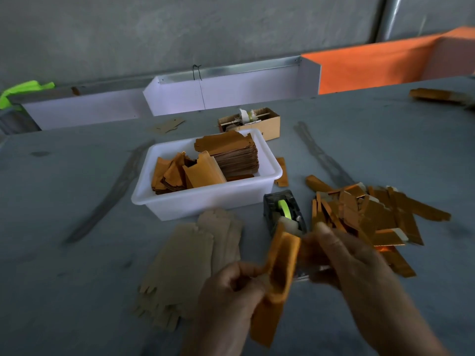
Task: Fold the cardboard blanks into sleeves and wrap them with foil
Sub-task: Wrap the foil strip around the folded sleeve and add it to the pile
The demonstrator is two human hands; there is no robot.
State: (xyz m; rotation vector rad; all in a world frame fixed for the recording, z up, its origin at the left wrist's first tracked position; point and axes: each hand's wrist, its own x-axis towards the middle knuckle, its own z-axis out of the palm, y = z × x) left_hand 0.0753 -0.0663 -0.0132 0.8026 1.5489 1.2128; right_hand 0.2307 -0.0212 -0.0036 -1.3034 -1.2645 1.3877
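**Sleeve half-formed in hand, foil close by**

While the left hand pinches the orange sleeve above the desk, the right hand is too blurred to tell its grip. A loose pinch could let the fold spring open. Flat brown blanks lie left; tape dispenser, gold pile and white tub sit beyond.

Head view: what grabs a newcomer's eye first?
Front and centre, the left hand and the blurred right hand hold an orange cardboard piece. Behind them sits a white tub of orange blanks, and to the right lies a shiny pile of foil-wrapped sleeves on the grey table.
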